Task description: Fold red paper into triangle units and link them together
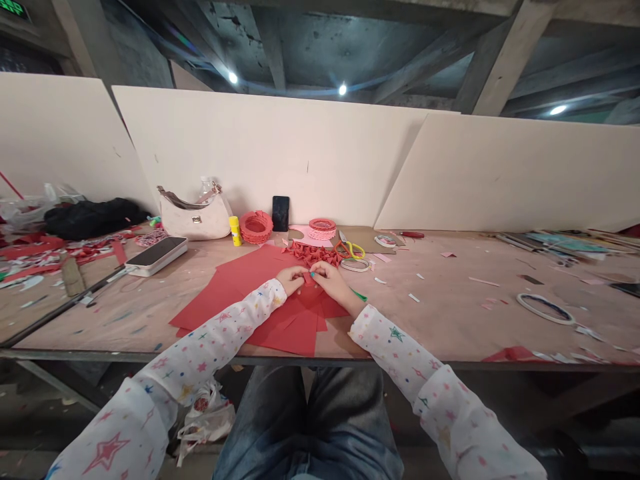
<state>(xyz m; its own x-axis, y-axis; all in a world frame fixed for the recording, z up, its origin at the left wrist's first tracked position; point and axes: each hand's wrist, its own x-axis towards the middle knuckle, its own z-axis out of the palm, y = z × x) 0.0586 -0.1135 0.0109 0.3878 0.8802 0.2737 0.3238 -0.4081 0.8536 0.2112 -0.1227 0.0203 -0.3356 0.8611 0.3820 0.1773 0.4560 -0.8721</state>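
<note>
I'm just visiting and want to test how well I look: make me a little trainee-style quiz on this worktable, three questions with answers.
1. True or false: the yellow tube stands between the handbag and the upright black phone.

2. Choose one. What is between the left hand and the right hand?
A. A charging cable
B. A small red paper piece
C. A white ring

3. Name it: which tool, with one yellow handle, lies on the table beyond the right hand?

Key
1. True.
2. B.
3. The scissors.
</note>
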